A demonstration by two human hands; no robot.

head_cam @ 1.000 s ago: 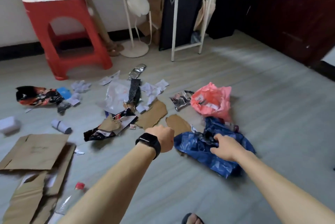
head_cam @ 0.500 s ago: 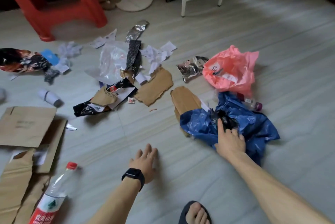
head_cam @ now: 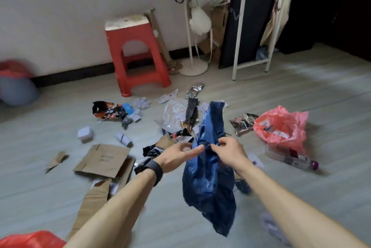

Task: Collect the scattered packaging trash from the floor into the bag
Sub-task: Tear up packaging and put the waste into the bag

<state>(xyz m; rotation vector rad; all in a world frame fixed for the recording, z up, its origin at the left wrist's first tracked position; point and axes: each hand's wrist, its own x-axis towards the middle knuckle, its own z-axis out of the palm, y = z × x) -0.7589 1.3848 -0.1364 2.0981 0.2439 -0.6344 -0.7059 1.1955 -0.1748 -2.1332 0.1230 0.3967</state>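
head view: the blue bag [head_cam: 208, 179] was held up off the floor [head_cam: 301, 197] at the centre of the frame, hanging limp below both hands. its bunched upper edge was pinched by the thumb and fingers of the left hand [head_cam: 176, 155], just left of centre, and by the curled fingers of the right hand [head_cam: 230, 153], just right of it. the film was judged thin, light, soft and slippery, with no shape of its own. the rim was judged the place to be gripped and pulled apart, since lower down it would only crumple. scattered trash was seen around it: flat cardboard [head_cam: 102, 159] at the left, a foil wrapper [head_cam: 242, 123] and a pink bag [head_cam: 281, 127] at the right.
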